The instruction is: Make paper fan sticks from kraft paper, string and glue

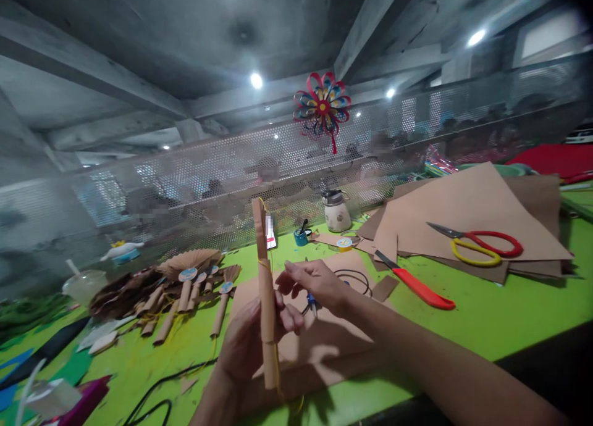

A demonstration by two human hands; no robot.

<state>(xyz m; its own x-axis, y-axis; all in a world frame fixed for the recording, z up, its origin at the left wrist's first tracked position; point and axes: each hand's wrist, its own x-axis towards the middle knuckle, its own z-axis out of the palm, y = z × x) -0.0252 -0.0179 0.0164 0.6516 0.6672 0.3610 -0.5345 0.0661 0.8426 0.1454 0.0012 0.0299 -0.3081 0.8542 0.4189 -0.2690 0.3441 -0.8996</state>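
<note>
My left hand (248, 346) is closed around a folded brown paper fan (264, 271), held upright like a stick over the green table. A thin yellow thread (277, 367) runs along the fan and hangs below it. My right hand (312, 281) sits just right of the fan's middle, fingers pinched together near the thread; what they pinch is too small to make out. Under both hands lies a brown cardboard sheet (324, 346).
Several finished paper fans (185, 284) lie at the left. An orange-handled utility knife (414, 284), brown paper sheets (467, 216) with red and yellow scissors (482, 246), a glue pot (336, 213), black cables (152, 392) and a perforated metal screen (301, 160) surround the spot.
</note>
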